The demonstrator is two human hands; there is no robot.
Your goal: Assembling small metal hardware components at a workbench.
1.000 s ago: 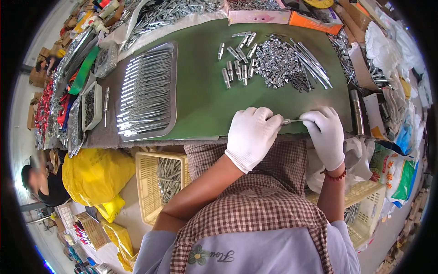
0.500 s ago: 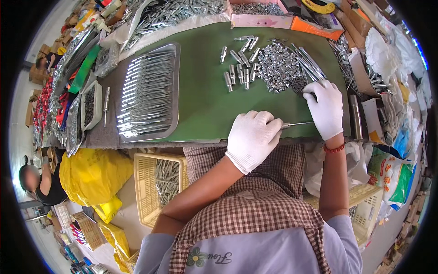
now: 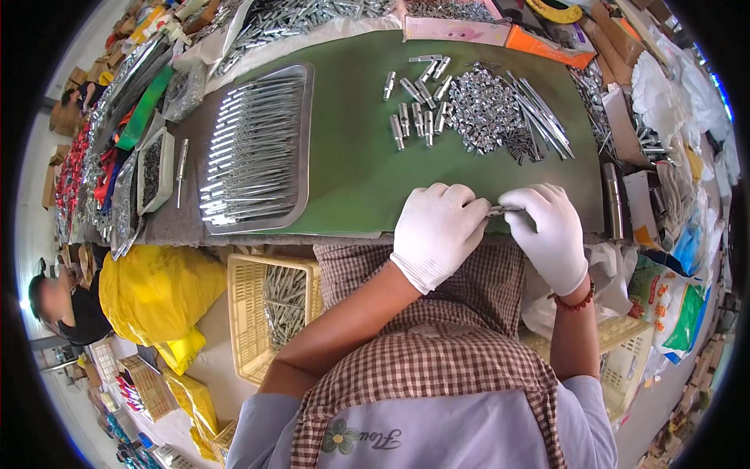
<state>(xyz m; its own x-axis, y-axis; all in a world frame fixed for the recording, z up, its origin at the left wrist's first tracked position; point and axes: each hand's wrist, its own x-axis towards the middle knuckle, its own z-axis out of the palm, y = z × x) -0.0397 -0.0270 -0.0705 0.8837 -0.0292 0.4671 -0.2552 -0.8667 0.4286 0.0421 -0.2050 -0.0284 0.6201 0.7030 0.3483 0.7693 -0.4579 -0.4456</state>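
Thin silvery metal pin [image 3: 500, 210], lying approx. level, pinched between my gloved left hand [image 3: 437, 233] & right hand [image 3: 551, 234] at the near desk [image 3: 351, 172] edge. Mostly hidden by my fingers; looks like a short rod.

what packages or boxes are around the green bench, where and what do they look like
Pink flat box: far edge of the bench, long and shallow.
Orange box: right of the pink one, flat, angled.
Printed bags: lower right, beside the bench, white, green and orange.
Yellow sack: left, under the bench, bulging.
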